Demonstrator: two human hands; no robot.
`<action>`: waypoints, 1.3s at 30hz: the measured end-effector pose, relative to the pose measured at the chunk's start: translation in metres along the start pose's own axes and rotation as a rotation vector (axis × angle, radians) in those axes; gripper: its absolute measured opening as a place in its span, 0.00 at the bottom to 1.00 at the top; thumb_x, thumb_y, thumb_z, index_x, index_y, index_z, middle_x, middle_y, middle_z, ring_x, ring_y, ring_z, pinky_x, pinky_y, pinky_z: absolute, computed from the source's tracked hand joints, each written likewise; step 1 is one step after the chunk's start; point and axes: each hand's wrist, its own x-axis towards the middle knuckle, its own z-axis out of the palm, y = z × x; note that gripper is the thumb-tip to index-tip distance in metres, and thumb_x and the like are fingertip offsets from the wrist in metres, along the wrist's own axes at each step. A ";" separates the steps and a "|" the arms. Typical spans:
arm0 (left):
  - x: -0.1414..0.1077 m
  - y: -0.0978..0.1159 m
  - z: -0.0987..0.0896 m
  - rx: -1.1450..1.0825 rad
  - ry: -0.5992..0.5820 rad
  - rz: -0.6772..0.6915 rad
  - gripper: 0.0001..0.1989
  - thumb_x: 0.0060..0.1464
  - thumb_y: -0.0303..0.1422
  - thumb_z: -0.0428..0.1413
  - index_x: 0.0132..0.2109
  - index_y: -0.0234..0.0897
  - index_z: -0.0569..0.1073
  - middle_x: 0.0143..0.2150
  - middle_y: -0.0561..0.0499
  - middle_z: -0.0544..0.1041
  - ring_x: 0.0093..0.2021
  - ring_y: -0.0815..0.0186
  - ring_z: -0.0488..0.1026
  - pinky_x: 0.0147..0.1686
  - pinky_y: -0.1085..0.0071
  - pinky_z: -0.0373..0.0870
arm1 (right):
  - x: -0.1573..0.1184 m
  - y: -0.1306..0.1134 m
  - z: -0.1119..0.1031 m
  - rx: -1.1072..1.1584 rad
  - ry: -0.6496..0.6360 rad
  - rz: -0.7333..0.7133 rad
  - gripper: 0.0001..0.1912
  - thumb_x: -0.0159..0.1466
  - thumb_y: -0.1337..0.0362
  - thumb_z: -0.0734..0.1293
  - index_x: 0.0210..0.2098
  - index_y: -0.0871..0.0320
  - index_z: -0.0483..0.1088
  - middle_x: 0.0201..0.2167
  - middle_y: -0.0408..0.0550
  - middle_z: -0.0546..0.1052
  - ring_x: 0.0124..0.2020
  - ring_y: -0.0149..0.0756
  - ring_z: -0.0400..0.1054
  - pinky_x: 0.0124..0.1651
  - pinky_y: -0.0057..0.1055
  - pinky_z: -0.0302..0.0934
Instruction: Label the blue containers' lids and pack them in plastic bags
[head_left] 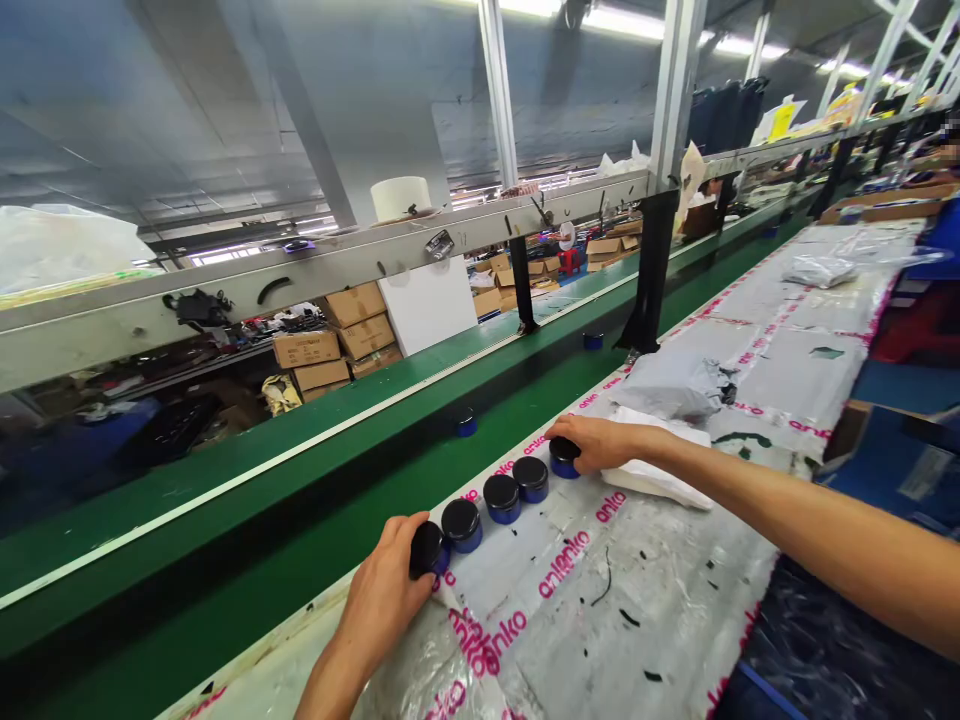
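Observation:
Several small blue jars with black lids stand in a slanting row along the table's edge beside the conveyor. My left hand is closed around the nearest jar, its fingers on the far side and the thumb on the near side. At the other end of the row, my right hand grips the farthest jar. Between my hands stand more jars, among them a middle jar, close together and upright. A white cloth or paper lies under my right wrist.
Plastic sheeting with pink lettering covers the table, littered with black scraps. The green conveyor runs alongside, carrying a single jar and another farther jar. A metal rail and black post stand beyond. Plastic bags lie ahead.

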 end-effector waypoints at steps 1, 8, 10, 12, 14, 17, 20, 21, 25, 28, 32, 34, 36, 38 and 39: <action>-0.001 -0.001 -0.001 0.018 -0.001 -0.015 0.30 0.50 0.27 0.54 0.62 0.44 0.64 0.60 0.49 0.68 0.49 0.59 0.74 0.45 0.64 0.66 | 0.001 0.001 0.000 0.000 -0.007 -0.008 0.31 0.48 0.73 0.70 0.53 0.62 0.71 0.51 0.58 0.74 0.50 0.49 0.71 0.50 0.32 0.64; -0.012 -0.003 -0.003 -0.008 0.020 0.006 0.29 0.52 0.28 0.53 0.62 0.45 0.65 0.60 0.48 0.68 0.48 0.59 0.74 0.47 0.64 0.67 | 0.007 -0.002 0.000 -0.017 -0.036 0.004 0.30 0.50 0.70 0.70 0.53 0.62 0.70 0.50 0.58 0.75 0.48 0.49 0.71 0.49 0.34 0.64; -0.012 -0.004 -0.002 -0.060 0.037 0.021 0.27 0.54 0.31 0.54 0.62 0.45 0.65 0.60 0.48 0.69 0.50 0.58 0.74 0.48 0.63 0.67 | 0.008 -0.005 0.000 -0.028 -0.056 0.010 0.31 0.50 0.70 0.70 0.54 0.62 0.70 0.50 0.58 0.74 0.49 0.49 0.72 0.49 0.34 0.64; -0.011 -0.005 -0.001 -0.104 0.046 0.045 0.26 0.56 0.33 0.54 0.62 0.46 0.66 0.61 0.49 0.69 0.52 0.57 0.73 0.50 0.62 0.67 | 0.010 -0.007 0.000 -0.046 -0.078 0.014 0.33 0.49 0.71 0.70 0.55 0.61 0.70 0.52 0.58 0.74 0.50 0.50 0.72 0.49 0.34 0.64; -0.010 -0.008 -0.001 -0.131 0.045 0.078 0.25 0.56 0.32 0.53 0.62 0.47 0.67 0.62 0.49 0.69 0.53 0.57 0.73 0.51 0.62 0.68 | 0.013 -0.007 -0.003 -0.071 -0.105 0.024 0.34 0.48 0.71 0.71 0.56 0.61 0.71 0.52 0.58 0.74 0.49 0.51 0.73 0.48 0.35 0.65; -0.010 -0.012 -0.003 -0.146 0.041 0.087 0.27 0.55 0.30 0.52 0.62 0.47 0.67 0.63 0.49 0.69 0.53 0.57 0.73 0.51 0.62 0.68 | 0.023 -0.007 -0.018 -0.097 -0.164 0.032 0.38 0.44 0.66 0.76 0.55 0.60 0.72 0.52 0.57 0.76 0.49 0.54 0.73 0.47 0.37 0.67; -0.010 -0.012 -0.004 -0.154 0.016 0.095 0.28 0.53 0.28 0.52 0.62 0.47 0.67 0.63 0.48 0.69 0.54 0.57 0.73 0.52 0.63 0.69 | 0.049 -0.019 -0.038 -0.019 -0.121 0.015 0.41 0.43 0.61 0.79 0.57 0.58 0.71 0.56 0.55 0.75 0.54 0.53 0.71 0.52 0.35 0.66; -0.011 -0.011 -0.005 -0.158 0.001 0.103 0.29 0.53 0.28 0.52 0.62 0.47 0.67 0.63 0.48 0.69 0.55 0.57 0.73 0.53 0.63 0.68 | 0.063 -0.027 -0.041 0.016 -0.071 0.015 0.40 0.47 0.60 0.78 0.59 0.59 0.70 0.58 0.55 0.74 0.56 0.51 0.70 0.54 0.33 0.65; -0.014 -0.012 -0.010 -0.181 -0.045 0.063 0.37 0.51 0.30 0.56 0.68 0.44 0.60 0.70 0.45 0.60 0.64 0.54 0.65 0.62 0.58 0.63 | 0.131 -0.069 -0.029 0.028 0.103 0.085 0.38 0.61 0.54 0.71 0.66 0.62 0.59 0.63 0.61 0.68 0.60 0.50 0.66 0.58 0.36 0.62; -0.018 -0.023 -0.020 -0.179 0.005 0.021 0.40 0.52 0.36 0.59 0.71 0.45 0.54 0.75 0.46 0.50 0.72 0.51 0.53 0.68 0.52 0.54 | 0.169 -0.094 -0.003 0.025 0.131 0.162 0.40 0.60 0.52 0.72 0.64 0.68 0.61 0.58 0.69 0.71 0.58 0.56 0.68 0.55 0.41 0.64; -0.027 -0.038 -0.032 -0.202 0.110 0.032 0.34 0.59 0.40 0.55 0.69 0.41 0.58 0.73 0.43 0.54 0.70 0.52 0.56 0.67 0.53 0.57 | 0.178 -0.123 0.020 0.078 0.128 0.145 0.28 0.63 0.58 0.68 0.57 0.69 0.67 0.51 0.68 0.76 0.53 0.55 0.72 0.52 0.39 0.65; -0.029 -0.042 -0.032 -0.219 0.187 0.045 0.37 0.57 0.38 0.57 0.70 0.37 0.55 0.73 0.39 0.55 0.71 0.52 0.55 0.68 0.53 0.56 | 0.169 -0.144 0.026 0.132 0.124 0.064 0.28 0.63 0.59 0.67 0.59 0.66 0.66 0.51 0.64 0.77 0.52 0.52 0.72 0.51 0.38 0.65; -0.028 -0.045 -0.030 -0.235 0.292 0.005 0.44 0.55 0.36 0.60 0.72 0.36 0.49 0.74 0.36 0.50 0.72 0.49 0.51 0.68 0.50 0.56 | 0.156 -0.168 0.030 0.217 0.100 -0.079 0.31 0.61 0.57 0.69 0.60 0.61 0.64 0.51 0.58 0.78 0.49 0.48 0.73 0.51 0.36 0.66; -0.029 -0.048 -0.029 -0.226 0.340 0.032 0.48 0.51 0.35 0.64 0.72 0.39 0.47 0.75 0.37 0.47 0.72 0.47 0.50 0.66 0.49 0.58 | 0.140 -0.195 0.033 0.400 0.065 -0.298 0.32 0.57 0.56 0.72 0.58 0.58 0.65 0.49 0.54 0.78 0.48 0.47 0.74 0.50 0.36 0.66; -0.031 -0.049 -0.031 -0.215 0.339 0.066 0.48 0.51 0.33 0.64 0.72 0.42 0.47 0.74 0.39 0.50 0.71 0.49 0.54 0.66 0.52 0.60 | 0.131 -0.207 0.033 0.489 0.029 -0.394 0.32 0.55 0.57 0.72 0.57 0.57 0.65 0.50 0.53 0.77 0.49 0.47 0.73 0.51 0.36 0.67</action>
